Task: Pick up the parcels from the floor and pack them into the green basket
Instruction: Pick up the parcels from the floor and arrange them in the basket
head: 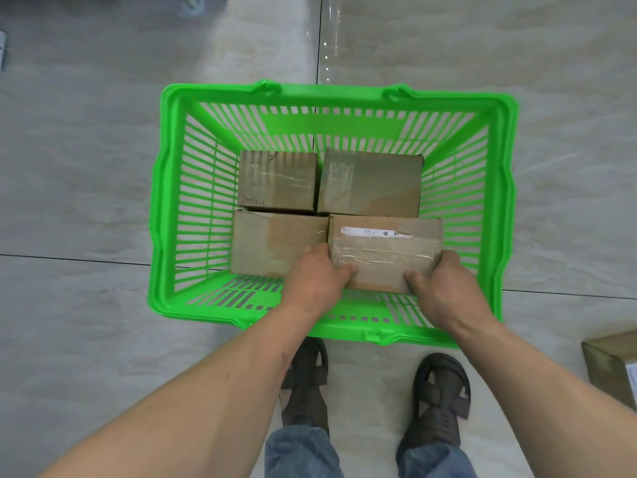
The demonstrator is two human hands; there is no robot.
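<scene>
The green basket (pixel 165 208) stands on the tiled floor in front of my feet. Three taped cardboard parcels lie inside it: one at the far left (pixel 277 179), one at the far right (pixel 370 182), one at the near left (pixel 272 243). A fourth parcel (pixel 386 250), with a white label strip on top, sits at the near right, inside the basket. My left hand (pixel 315 281) grips its near-left corner, thumb on top. My right hand (pixel 444 288) grips its near-right corner in the same way.
Another cardboard parcel (pixel 615 363) lies on the floor at the right edge of view, beside my right foot. My sandalled feet (pixel 439 395) stand just behind the basket's near rim. Glossy grey floor tiles surround the basket.
</scene>
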